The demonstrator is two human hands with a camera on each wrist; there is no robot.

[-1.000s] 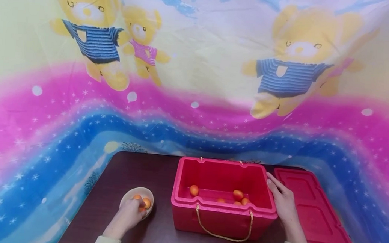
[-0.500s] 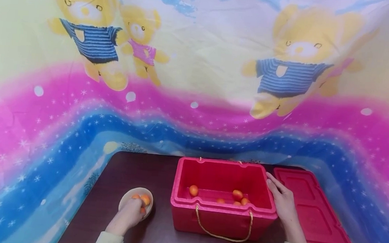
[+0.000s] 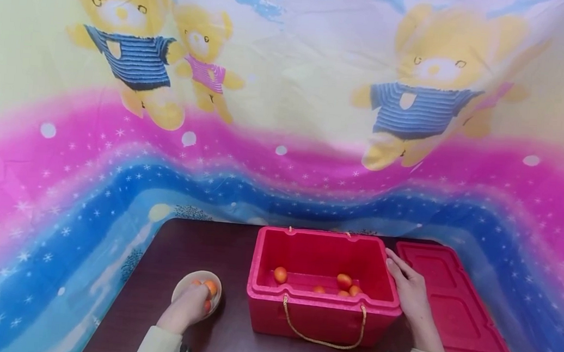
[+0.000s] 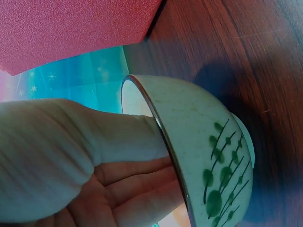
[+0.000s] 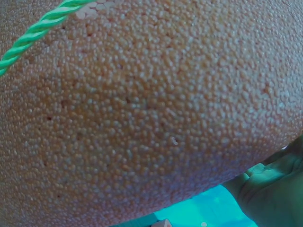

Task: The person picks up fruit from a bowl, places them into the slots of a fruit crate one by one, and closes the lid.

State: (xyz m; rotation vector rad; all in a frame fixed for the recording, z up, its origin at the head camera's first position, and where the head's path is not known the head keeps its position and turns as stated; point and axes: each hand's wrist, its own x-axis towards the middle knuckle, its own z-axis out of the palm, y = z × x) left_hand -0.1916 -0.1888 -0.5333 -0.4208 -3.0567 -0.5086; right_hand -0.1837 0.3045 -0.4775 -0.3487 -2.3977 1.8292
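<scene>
My left hand [image 3: 186,307] reaches into a small bowl [image 4: 189,113], pale with painted green leaves, on the left of the table. Orange-red small tomatoes [image 3: 211,287] show beside its fingers. In the left wrist view the thumb and fingers go down past the brown rim, and their tips are hidden; I cannot tell whether they pinch a tomato. A red foam box [image 3: 321,323] stands open-topped in the middle, with several similar tomatoes [image 3: 344,281] on its floor. My right hand [image 3: 413,297] rests on the box's right side, fingers extended along the wall near the rim.
A red lid [image 3: 464,314] lies flat right of the box, partly behind the right forearm. A gold-coloured rope handle [image 3: 321,342] hangs on the box's near side. The dark wooden table [image 3: 208,242] is backed by a printed cloth [image 3: 282,170] with bears.
My left hand has moved slightly deeper over the bowl, covering more of the tomatoes. The right hand stays against the box, and the box's contents look unchanged.
</scene>
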